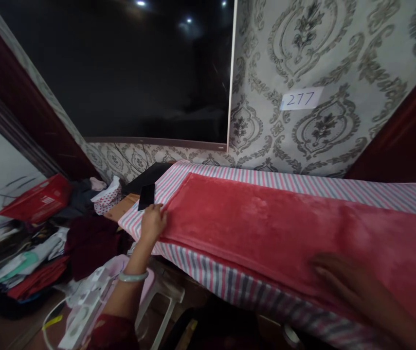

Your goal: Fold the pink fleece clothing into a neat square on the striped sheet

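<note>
A red plush blanket [237,209], folded into a long strip, lies on a striped cloth [200,265] in pink, white and grey. At the blanket's left end is my left hand [153,222], its fingers bent and closed on the blanket's edge. A pale bangle [133,276] circles that wrist. Just beyond those fingers rests a black phone [147,196]. My right hand [346,279] is blurred by motion, laid out flat over the near side of the blanket with nothing in it.
A large dark television [138,73] hangs on the patterned wall, beside a paper [300,98] marked 277. To the left are piled clothes [87,248], a red bag [36,199] and a power strip [80,323]. A plastic stool [164,296] stands below the cloth's near edge.
</note>
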Action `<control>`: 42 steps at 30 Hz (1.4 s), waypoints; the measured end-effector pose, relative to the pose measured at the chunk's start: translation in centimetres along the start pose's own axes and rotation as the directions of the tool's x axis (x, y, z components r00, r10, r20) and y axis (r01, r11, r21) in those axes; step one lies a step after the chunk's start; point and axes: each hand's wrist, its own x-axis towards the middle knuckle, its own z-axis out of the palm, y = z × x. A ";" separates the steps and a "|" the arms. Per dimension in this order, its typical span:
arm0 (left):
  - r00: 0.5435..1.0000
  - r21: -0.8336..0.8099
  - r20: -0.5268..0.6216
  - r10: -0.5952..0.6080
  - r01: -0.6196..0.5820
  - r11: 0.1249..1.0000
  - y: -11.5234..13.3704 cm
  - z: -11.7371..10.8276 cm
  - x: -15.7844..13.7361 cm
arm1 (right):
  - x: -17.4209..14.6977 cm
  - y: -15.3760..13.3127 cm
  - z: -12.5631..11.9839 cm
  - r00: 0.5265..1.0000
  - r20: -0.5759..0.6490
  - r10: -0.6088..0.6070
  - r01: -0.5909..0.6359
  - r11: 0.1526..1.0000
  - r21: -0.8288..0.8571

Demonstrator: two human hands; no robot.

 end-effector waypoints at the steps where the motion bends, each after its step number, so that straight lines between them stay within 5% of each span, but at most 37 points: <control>1: 0.999 0.000 0.043 0.023 -0.023 1.000 0.7 0.2 1.4 | 0.9 0.3 -0.1 1.000 -0.005 -0.008 0.008 1.000 -0.007; 9: 0.970 -0.028 0.228 -0.081 0.090 0.996 4.6 2.5 13.4 | 9.3 4.7 -0.8 0.999 -0.049 0.019 -0.025 0.993 -0.117; 16: 0.955 -0.063 0.241 -0.171 0.191 0.980 6.4 4.3 18.6 | 14.8 9.3 -1.7 0.987 -0.045 0.152 -0.158 0.951 -0.265; 23: 0.959 -0.109 0.238 -0.156 0.186 0.977 6.7 5.7 20.9 | 18.2 14.1 -0.8 0.972 -0.027 0.234 -0.226 0.892 -0.392; 29: 0.984 -0.096 0.143 -0.109 0.123 0.988 7.7 6.8 19.4 | 19.3 16.9 -0.8 0.954 -0.006 0.301 -0.268 0.841 -0.471; 36: 0.994 -0.076 0.014 -0.110 0.110 0.991 7.9 5.8 18.9 | 20.0 14.8 -2.5 0.957 -0.146 0.250 -0.285 0.903 -0.322; 42: 0.989 -0.038 -0.065 -0.130 0.127 0.991 7.2 2.5 23.3 | 27.2 12.5 -6.2 0.965 -0.201 0.169 -0.240 0.877 -0.416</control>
